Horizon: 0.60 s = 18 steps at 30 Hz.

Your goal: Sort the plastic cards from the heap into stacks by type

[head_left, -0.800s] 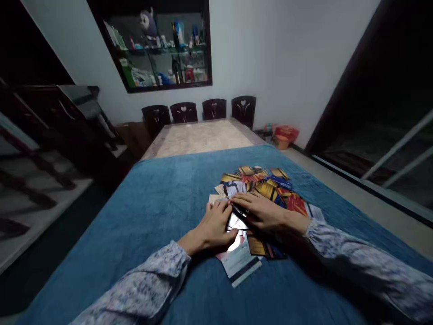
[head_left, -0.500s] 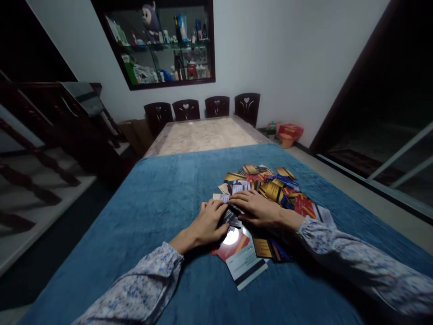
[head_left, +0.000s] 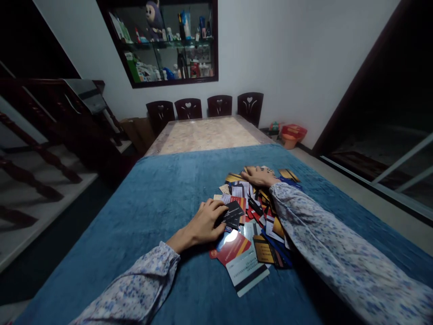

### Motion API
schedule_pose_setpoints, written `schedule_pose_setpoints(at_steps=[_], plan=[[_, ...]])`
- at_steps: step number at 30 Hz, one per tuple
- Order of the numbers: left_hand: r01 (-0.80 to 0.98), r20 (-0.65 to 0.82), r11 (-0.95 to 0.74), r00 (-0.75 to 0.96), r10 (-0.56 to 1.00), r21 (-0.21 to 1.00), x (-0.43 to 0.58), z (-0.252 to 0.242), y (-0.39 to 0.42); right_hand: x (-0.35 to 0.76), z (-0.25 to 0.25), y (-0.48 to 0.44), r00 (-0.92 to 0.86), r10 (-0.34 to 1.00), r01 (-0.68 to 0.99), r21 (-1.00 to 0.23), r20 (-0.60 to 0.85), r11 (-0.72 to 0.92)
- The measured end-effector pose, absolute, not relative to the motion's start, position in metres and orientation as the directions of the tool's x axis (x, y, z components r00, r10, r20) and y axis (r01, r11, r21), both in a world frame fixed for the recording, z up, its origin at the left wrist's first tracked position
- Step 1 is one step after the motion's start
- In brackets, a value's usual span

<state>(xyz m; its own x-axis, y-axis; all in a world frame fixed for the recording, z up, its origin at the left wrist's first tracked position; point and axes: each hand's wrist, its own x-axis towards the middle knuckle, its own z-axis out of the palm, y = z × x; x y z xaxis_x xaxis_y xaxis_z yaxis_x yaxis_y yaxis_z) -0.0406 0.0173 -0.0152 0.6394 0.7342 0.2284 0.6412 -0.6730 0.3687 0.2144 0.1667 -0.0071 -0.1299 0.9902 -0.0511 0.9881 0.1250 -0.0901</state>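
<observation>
At the near-left edge of the heap of glossy plastic cards [head_left: 253,212], small fan of black plastic cards [head_left: 234,212] with white print, pinched in the left hand [head_left: 203,224]: fingers curled over the top faces, thumb tucked in below, knuckles raised. Held low and touching the heap, probably to keep the few black cards together and apart from the loose ones. Wrist and flowered sleeve resting on the blue plush cloth [head_left: 152,203] covering the bench, likely for steadiness.

Across the far edge of the heap, right hand [head_left: 259,176], palm down, fingers spread flat over gold and dark cards, gripping nothing visible. Forearm stretched diagonally over the heap's right half, hiding the cards beneath. Flat press probably a way of keeping slippery cards from sliding.

Within the heap, cards overlapping at all angles, red, gold, blue and white, some showing stripes. At its near edge, red card with a bright glare spot [head_left: 233,246]. Just nearer, half off the heap, white card with a black magnetic stripe [head_left: 248,273]. At its far-right edge, lone gold card [head_left: 287,174], just apart from the right hand.

Beyond the heap, past the cloth's far hem, bare beige marble tabletop [head_left: 206,135], then four dark wooden chairs [head_left: 203,107] against the white wall. Above them, glass-fronted wall cabinet [head_left: 169,40] crowded with bottles and a plush toy. Right of the chairs, on the floor, red basket [head_left: 293,133]. Left of the heap and well apart, dark wooden staircase [head_left: 67,113].
</observation>
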Motion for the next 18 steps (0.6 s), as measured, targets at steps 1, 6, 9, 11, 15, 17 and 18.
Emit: schedule_pose_setpoints(at_steps=[1,6,9,11,15,17,18], plan=[[0.646,0.233,-0.670,0.634,0.738,0.366,-0.041,-0.016,0.019,0.211,-0.009,0.167,-0.173,0.983,0.981,-0.095,-0.064,0.167],[0.666,0.275,-0.645,0.585,0.763,0.374,-0.046,-0.020,0.029,0.188,-0.016,0.146,-0.370,0.928,0.926,-0.100,-0.039,0.365],[0.656,0.233,-0.674,0.635,0.736,0.341,-0.055,-0.012,0.028,0.176,-0.017,0.132,-0.494,0.869,0.863,-0.105,0.034,0.495],[0.647,0.177,-0.699,0.682,0.709,0.305,-0.064,-0.005,0.022,0.170,-0.017,0.123,-0.593,0.802,0.793,-0.123,0.066,0.596],[0.612,0.118,-0.738,0.742,0.660,0.284,-0.086,0.006,0.007,0.164,-0.016,0.109,-0.722,0.687,0.666,-0.193,0.077,0.721],[0.583,0.152,-0.755,0.752,0.641,0.301,-0.095,0.006,0.000,0.163,-0.013,0.103,-0.751,0.655,0.626,-0.228,0.080,0.746],[0.568,0.177,-0.762,0.753,0.634,0.311,-0.099,0.005,-0.003,0.162,-0.011,0.100,-0.769,0.634,0.600,-0.243,0.087,0.762]])
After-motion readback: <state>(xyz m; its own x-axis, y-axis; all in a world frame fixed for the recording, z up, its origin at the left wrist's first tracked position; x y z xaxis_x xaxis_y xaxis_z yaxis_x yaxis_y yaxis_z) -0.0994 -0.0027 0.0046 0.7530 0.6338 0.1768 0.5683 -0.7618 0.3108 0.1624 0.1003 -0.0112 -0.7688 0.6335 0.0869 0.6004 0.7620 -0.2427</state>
